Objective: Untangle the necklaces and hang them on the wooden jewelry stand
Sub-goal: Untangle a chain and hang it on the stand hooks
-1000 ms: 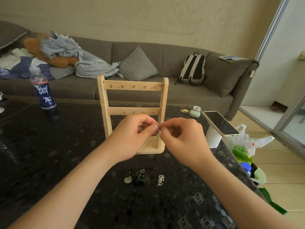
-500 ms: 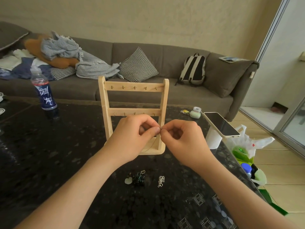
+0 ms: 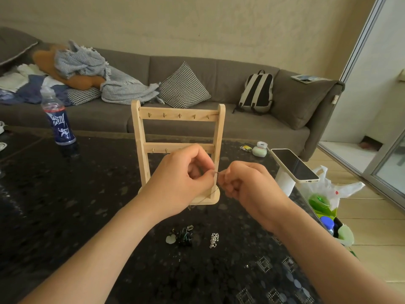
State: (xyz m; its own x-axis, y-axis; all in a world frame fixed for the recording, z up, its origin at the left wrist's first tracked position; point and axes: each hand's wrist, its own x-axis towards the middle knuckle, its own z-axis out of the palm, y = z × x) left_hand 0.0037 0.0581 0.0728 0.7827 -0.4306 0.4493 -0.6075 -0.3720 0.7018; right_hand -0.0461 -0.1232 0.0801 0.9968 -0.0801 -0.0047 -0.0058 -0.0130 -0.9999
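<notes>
Head view: beside the table (image 3: 65,205), at the right, a white bag (image 3: 328,185) holds something green. Both hands are raised close together in front of the stand (image 3: 140,132), with fingers curled. The left hand (image 3: 182,178) and the right hand (image 3: 249,187) each pinch a thin chain (image 3: 210,194) between thumb and forefinger. The chain hangs in a fine loop under the left hand, before the stand's base. Nearer on the table lie a dark necklace (image 3: 184,235), tangled in a clump, and a silver necklace (image 3: 214,240), a little apart.
</notes>
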